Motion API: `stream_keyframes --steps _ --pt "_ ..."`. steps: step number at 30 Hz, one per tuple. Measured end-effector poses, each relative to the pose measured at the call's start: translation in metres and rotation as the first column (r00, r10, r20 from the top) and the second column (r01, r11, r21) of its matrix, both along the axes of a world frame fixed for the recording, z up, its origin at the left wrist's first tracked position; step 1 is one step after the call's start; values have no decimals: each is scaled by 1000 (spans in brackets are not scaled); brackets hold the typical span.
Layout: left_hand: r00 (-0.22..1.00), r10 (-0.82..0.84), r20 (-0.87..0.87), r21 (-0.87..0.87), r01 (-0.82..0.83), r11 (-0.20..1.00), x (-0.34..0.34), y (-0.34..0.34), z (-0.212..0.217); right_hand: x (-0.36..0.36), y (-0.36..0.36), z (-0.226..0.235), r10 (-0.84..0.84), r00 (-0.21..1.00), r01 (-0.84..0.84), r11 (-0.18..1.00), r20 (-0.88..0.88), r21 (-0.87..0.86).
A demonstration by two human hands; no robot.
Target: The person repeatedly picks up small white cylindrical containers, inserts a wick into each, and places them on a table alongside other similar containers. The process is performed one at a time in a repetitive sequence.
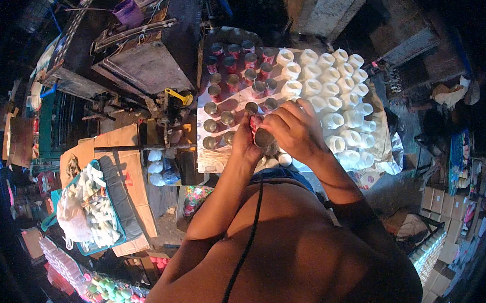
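Observation:
My left hand [244, 140] is closed around the side of a small metal can [263, 138] with a red and white wall; its round end faces up toward me. My right hand [297, 129] has its fingers bent over the same can from the right, gripping near its rim. Just beyond both hands, several open-topped metal cans [232, 82] with red sides stand in loose rows on a pale table [207, 162]. To the right of them, white cup-shaped pieces [331, 90] fill the table in close rows. What my fingertips press on is partly hidden.
A yellow-handled tool [179, 96] lies by dark machinery at the left. Flattened cardboard [139, 198] and a teal tray [126, 238] heaped with white pieces are at the lower left. A wooden box [323, 5] stands beyond the table. A dark cord [249, 241] hangs down my front.

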State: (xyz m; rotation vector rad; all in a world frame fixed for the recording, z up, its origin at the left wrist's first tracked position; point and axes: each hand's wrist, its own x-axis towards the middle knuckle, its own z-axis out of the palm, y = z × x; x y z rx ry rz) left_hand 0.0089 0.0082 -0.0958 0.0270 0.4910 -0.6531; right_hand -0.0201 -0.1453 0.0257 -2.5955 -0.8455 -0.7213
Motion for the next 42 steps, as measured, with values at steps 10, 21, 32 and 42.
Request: stream_keyframes --steps 10,21,32,42 --pt "755 16 655 492 -443 750 1 0 8 -26 -8 -6 -42 917 192 918 -397 346" --pt "286 -470 835 438 -862 254 -21 -22 57 -25 -19 38 -82 966 186 880 -246 437" --pt "114 -687 718 338 -920 201 -10 -15 7 -14 -17 64 -186 954 162 980 -237 -120" --pt "72 -719 692 233 -964 128 -15 -10 68 -14 -20 65 -139 915 175 983 -378 61"
